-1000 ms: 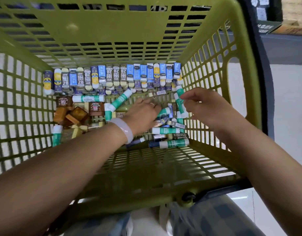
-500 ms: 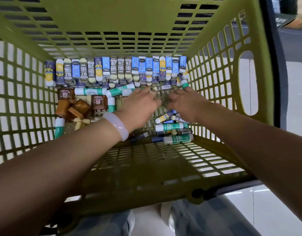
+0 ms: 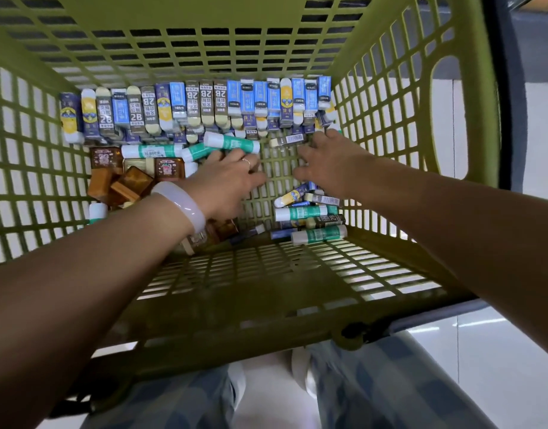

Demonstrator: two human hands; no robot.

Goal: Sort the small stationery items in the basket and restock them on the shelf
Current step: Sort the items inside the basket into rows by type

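While both hands, left (image 3: 226,178) and right (image 3: 331,164), reach palm-down into the basket (image 3: 390,125), fingers spread, gripping nothing

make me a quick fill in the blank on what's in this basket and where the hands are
1. The basket is made of ____ plastic.
2. A pale bangle sits on the ____ wrist.
3. The erasers are lined up along the ____ wall.
4. The ring is on the ____ hand.

Missing words: green; left; far; left

A pale, glossy tiled floor (image 3: 498,360) shows bright streaks of reflected light. A dark upright frame (image 3: 511,97) rises at upper right.
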